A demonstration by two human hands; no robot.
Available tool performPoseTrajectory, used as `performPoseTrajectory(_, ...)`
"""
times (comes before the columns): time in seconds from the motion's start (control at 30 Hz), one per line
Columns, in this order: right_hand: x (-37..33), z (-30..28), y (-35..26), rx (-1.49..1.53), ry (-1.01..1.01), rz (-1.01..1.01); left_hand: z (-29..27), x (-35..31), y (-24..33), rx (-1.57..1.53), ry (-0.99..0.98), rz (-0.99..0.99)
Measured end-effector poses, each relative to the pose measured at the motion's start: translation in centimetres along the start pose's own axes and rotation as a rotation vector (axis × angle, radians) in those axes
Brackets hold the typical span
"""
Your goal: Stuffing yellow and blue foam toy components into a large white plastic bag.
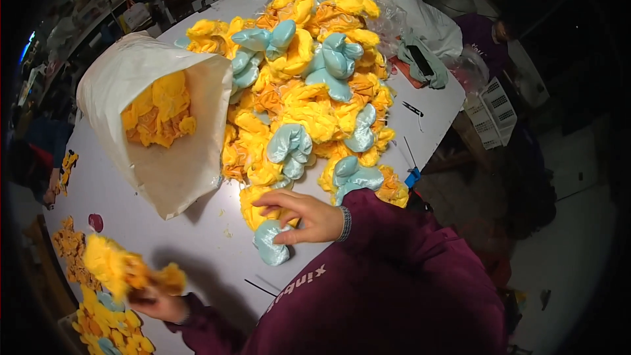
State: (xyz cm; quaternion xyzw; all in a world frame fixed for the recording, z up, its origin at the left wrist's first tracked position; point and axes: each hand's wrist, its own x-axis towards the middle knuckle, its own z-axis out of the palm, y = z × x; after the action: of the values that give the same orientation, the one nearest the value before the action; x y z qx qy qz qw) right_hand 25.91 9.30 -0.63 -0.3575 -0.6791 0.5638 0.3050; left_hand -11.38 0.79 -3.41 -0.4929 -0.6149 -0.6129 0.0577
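Note:
My left hand (161,305), at the lower left, is closed around a fluffy yellow and orange plush piece (113,267), blurred by motion and raised over the table's left edge. My right hand (307,215) lies over the near end of the big pile, its thumb and fingers apart. Its thumb touches a shiny pale-blue stuffed piece (269,250), and its fingertips reach over a yellow plush piece (251,207) beside it. Beyond it spreads a heap of yellow plush pieces (309,118) with pale-blue satiny parts (289,144) among them.
A large white sack (108,85) lies open on the white table (197,236), yellow plush inside. More plush pieces (108,329) sit at the lower left. Small black snips (413,109) and a blue-handled tool (413,177) lie at right. Another person (483,39) is at the far right.

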Motion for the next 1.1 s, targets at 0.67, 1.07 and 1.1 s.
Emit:
performPoseTrajectory(0.67,-14.5,-30.4,6.0,-1.222,0.914,-0.093,-2.1,-10.7,8.4,0.195,-0.634,-0.232)
performPoseTrajectory(1.07,-26.9,5.9,26.1,-0.649,-1.808,0.675,-30.2,-41.2,-4.8,0.2,-0.303,-1.6)
performPoseTrajectory(1.1,-28.4,8.5,28.4,-0.673,-1.824,0.699,-32.4,-42.0,-4.5,0.237,-0.275,-1.609)
